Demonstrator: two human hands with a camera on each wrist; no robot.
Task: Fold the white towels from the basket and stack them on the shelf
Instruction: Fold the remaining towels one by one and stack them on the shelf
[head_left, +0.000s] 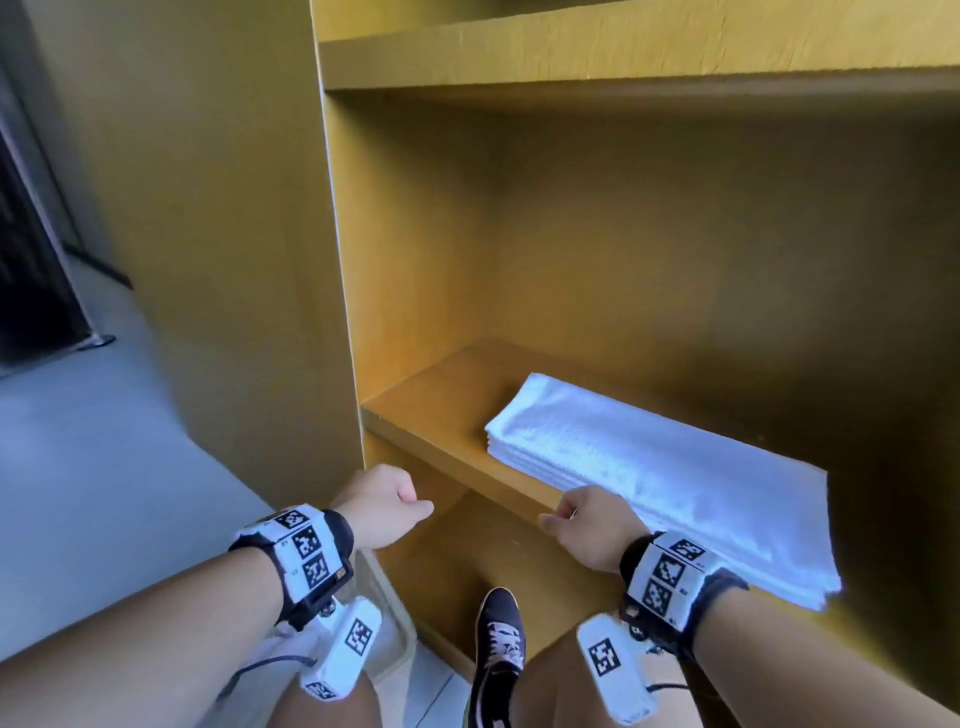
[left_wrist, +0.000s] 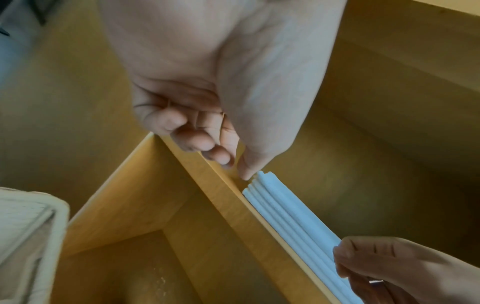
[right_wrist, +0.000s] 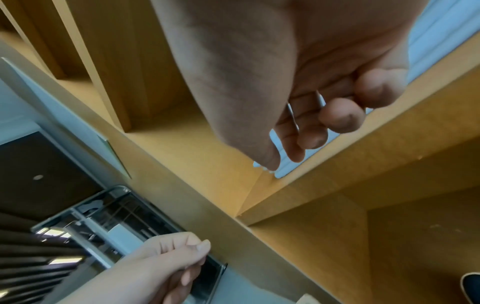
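Observation:
A stack of folded white towels (head_left: 649, 467) lies on the yellow wooden shelf (head_left: 431, 415), its long edge hanging a little past the front lip. My right hand (head_left: 582, 519) hovers at the stack's front edge with loosely curled fingers (right_wrist: 337, 117) and holds nothing. In the right wrist view the towels (right_wrist: 436, 37) show behind the fingers. My left hand (head_left: 384, 506) is curled into a fist in front of the shelf, left of the stack, and is empty. The left wrist view shows its curled fingers (left_wrist: 192, 142) just above the towel folds (left_wrist: 285, 216).
The pale basket (left_wrist: 33, 236) stands on the floor at the lower left, partly hidden under my left wrist in the head view. A lower compartment (head_left: 519, 561) opens beneath the shelf. My shoe (head_left: 498, 639) stands close to the unit. A dark door frame (head_left: 31, 260) is at far left.

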